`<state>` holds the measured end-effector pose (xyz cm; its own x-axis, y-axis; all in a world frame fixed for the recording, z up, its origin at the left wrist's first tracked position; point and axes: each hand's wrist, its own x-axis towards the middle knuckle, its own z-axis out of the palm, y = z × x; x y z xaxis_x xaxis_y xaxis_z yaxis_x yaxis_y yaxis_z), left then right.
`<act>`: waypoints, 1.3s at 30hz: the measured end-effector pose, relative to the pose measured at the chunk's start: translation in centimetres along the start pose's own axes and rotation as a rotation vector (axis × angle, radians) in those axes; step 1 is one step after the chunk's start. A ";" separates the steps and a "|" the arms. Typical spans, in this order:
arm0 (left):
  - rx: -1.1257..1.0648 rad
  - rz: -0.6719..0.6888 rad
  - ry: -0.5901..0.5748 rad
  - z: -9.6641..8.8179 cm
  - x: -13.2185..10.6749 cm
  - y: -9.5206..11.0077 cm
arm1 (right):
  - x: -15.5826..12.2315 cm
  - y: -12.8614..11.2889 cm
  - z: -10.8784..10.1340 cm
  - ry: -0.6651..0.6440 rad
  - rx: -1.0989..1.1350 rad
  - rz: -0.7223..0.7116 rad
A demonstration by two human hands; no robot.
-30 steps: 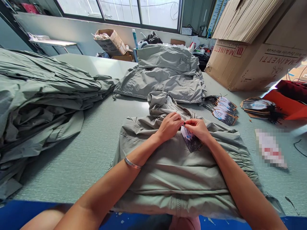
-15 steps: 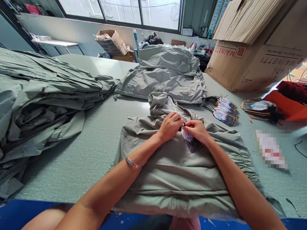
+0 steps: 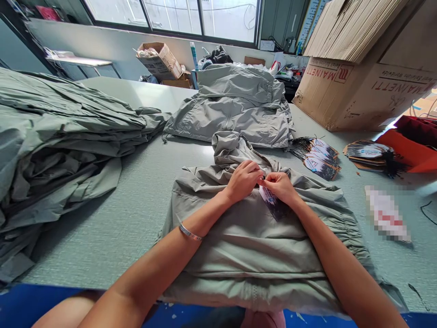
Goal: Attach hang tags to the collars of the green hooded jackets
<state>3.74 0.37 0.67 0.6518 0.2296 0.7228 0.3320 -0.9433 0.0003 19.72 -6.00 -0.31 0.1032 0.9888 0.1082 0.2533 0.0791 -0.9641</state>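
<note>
A grey-green jacket (image 3: pixel 239 241) lies spread on the table in front of me, its hood end pointing away. Both my hands meet near its collar, fingertips almost touching. My left hand (image 3: pixel 243 180) is closed in a pinch; what lies between its fingers is hidden. My right hand (image 3: pixel 280 186) pinches the black cord of a hang tag, and a small dark bit of it shows between the fingertips. The hang tag (image 3: pixel 271 200), printed white and dark, hangs below the right fingers against the jacket, partly covered by that hand.
Beyond lies a stack of folded jackets (image 3: pixel 232 109). A large heap of grey-green garments (image 3: pixel 61 150) covers the left side. At the right are fanned hang tags (image 3: pixel 321 157), another tag pile (image 3: pixel 367 152), a blurred white packet (image 3: pixel 387 214), orange cloth (image 3: pixel 409 146) and a big carton (image 3: pixel 344 91).
My fingertips have drawn slightly closer around the cord, so less of it shows. The hang tag has swung a little and turned under my right hand. All else looks unchanged.
</note>
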 end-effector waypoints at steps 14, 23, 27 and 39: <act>-0.055 -0.039 0.007 0.0 0.1 0.1 | -0.1 -0.7 -0.3 -0.026 0.072 0.096; -0.201 -0.153 0.008 0.1 0.2 0.1 | -0.2 -0.9 -0.3 -0.007 0.114 0.091; -0.397 -0.397 0.108 0.5 0.1 0.5 | -0.3 -1.3 -0.6 0.062 0.259 0.114; -0.562 -0.539 -0.039 1.7 -0.2 0.9 | -0.4 -1.9 -0.6 0.100 0.416 0.154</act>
<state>5.05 -0.17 -0.67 0.5256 0.6896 0.4982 0.2217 -0.6764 0.7023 19.80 -6.62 1.59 0.2072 0.9775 -0.0406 -0.1780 -0.0032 -0.9840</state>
